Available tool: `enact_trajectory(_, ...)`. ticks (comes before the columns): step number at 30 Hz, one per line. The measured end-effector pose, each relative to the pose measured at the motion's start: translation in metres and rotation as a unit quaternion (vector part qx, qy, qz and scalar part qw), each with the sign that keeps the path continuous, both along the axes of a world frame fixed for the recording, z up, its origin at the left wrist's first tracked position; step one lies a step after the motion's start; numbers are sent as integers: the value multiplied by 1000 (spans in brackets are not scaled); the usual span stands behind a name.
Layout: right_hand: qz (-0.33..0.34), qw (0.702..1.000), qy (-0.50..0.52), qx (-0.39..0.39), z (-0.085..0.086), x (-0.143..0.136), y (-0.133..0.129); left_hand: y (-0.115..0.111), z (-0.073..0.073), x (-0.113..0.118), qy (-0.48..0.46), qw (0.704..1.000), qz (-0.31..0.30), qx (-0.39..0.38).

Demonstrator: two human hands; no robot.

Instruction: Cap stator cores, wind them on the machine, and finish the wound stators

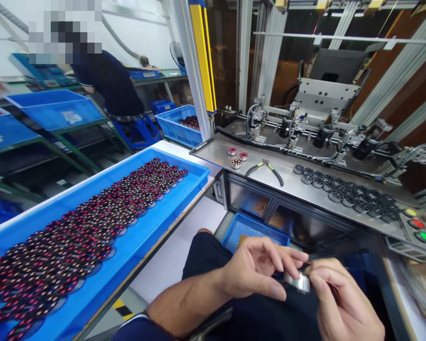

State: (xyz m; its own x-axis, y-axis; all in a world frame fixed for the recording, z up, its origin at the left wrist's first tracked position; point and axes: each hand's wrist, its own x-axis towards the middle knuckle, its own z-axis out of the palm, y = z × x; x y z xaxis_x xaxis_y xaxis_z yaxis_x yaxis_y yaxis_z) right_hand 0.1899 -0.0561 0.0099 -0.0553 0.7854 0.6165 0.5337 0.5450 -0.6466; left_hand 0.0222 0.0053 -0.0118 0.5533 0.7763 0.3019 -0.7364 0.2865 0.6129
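A small silvery round motor stator (pixel 299 282) is held above my lap, partly hidden by fingers. My left hand (pixel 257 267) curls around its left side, with fingers over the top and the thumb in front. At its right edge my right hand (pixel 346 298) pinches thumb and fingertips together. Thin copper-coloured wire (pixel 335 285) shows by those fingers; its end within the pinch is hidden. Three wound stators, such as the red-topped one (pixel 232 151), sit on the steel bench (pixel 213 152) beyond my hands. Beside them lie cutting pliers (pixel 265 171) with green-and-black handles, spread apart.
A blue tray (pixel 170 215) full of wound stators lies left. Several dark unwound cores (pixel 348 192) stand on the bench, before a winding machine (pixel 326 94). Red and green buttons (pixel 421 229) are at right. A blue bin (pixel 243 229) sits below; a person (pixel 106 80) works behind.
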Motion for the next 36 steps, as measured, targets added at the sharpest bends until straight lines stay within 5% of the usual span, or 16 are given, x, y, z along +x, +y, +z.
enact_trajectory(3, 33, 993, -90, 63, 1, 9, 0, 0, -9, 4, 49, 996, -39, -62)
enact_trajectory(8, 0, 960, -216, 177, 8, 15, 0, 1, -20, 8, 122, 949, -279, -88)
enact_trajectory(14, 13, 955, -224, 195, 15, 13, -2, -2, -9, 6, 104, 973, -169, -121)
enact_trajectory(19, 22, 983, -144, 110, 16, 21, -1, -4, -6, 4, 116, 973, -151, -130)
enact_trajectory(27, 44, 959, -246, 132, 28, 26, 4, -6, -5, 6, 111, 971, -153, -146)
enact_trajectory(33, 22, 968, -226, 108, 18, 26, -2, -8, -10, 8, 63, 981, -128, -131)
enact_trajectory(36, 35, 977, -199, 72, 9, 27, -5, -8, -6, 6, 67, 994, -51, -65)
